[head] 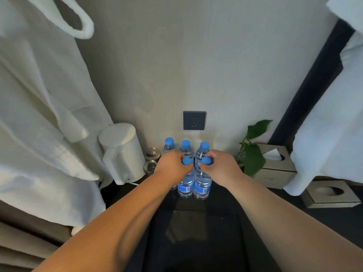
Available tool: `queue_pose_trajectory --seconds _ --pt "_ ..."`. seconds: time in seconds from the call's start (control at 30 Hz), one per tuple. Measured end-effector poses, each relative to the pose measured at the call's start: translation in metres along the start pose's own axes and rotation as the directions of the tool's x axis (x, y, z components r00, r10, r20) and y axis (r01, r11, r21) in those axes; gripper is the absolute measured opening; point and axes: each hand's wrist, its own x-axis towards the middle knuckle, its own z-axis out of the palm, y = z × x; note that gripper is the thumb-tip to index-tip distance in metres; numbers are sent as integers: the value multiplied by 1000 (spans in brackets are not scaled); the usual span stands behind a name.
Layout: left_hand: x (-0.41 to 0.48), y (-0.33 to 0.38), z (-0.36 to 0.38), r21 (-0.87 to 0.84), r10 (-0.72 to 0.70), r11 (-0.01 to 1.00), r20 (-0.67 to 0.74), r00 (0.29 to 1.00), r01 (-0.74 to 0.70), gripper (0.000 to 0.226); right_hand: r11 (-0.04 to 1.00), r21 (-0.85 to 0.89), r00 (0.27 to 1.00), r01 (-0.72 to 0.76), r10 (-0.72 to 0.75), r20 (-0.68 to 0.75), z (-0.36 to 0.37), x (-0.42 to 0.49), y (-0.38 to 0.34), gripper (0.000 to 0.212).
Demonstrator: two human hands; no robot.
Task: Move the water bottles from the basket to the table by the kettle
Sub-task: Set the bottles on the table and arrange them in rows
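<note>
Several clear water bottles with blue caps stand on the dark table (220,195) to the right of the white kettle (125,154). Three bottles (185,149) line the wall. In front of them stand two more upright. My left hand (172,163) grips the neck of the front left bottle (185,185). My right hand (222,165) grips the neck of the front right bottle (202,186). Both front bottles rest on the table and touch each other. A further bottle sits partly hidden behind my left hand. No basket is in view.
Two glass cups (151,160) stand between kettle and bottles. A wall socket (194,120) is above the bottles. A green plant (253,154) and tissue boxes (279,165) stand at the right. White bathrobes (45,114) hang at both sides.
</note>
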Motion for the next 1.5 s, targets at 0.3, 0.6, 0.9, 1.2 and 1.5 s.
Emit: queue_pose_trajectory --seconds 0.3,0.6,0.9,1.2,1.5 --pt "10 0 5 23 26 999 -25 999 -26 17 1000 11 1000 -10 10 -11 8 13 10 14" --pt "15 -1 2 151 37 988 6 999 -38 20 988 -153 998 2 7 62 7 19 9 32" --pt "44 6 -31 76 77 995 -148 986 -66 29 963 -208 974 172 -198 -112 -1 50 -22 24" --pt "79 -22 -49 152 19 988 -116 993 -1 36 918 -329 975 222 -210 71 10 88 -52 39" --pt "94 -35 -46 137 -15 991 83 996 3 21 829 -513 973 223 -155 173 27 100 -58 25"
